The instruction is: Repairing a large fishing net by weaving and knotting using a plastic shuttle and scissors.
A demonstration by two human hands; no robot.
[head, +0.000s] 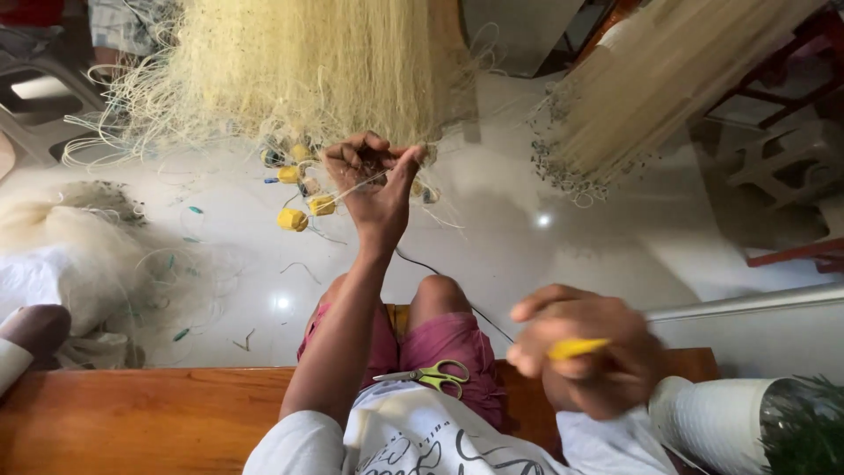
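Head view: left hand (374,189) raised, fingers pinched shut on a net strand beneath the hanging pale fishing net (308,62), beside yellow floats (294,220). Right hand (585,361) curled tight around a yellow netting needle (576,348). Best kept taut while knotting.

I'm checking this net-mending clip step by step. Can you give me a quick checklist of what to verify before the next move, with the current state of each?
1. Left hand pinches the net edge: ok, fingers closed on the strands.
2. Right hand holds the yellow tool: ok, though blurred.
3. Line running from tool to net: cannot tell, too fine to see.
4. Yellow floats hang clear of the left hand: ok.
5. Scissors within reach: ok, resting on the lap.
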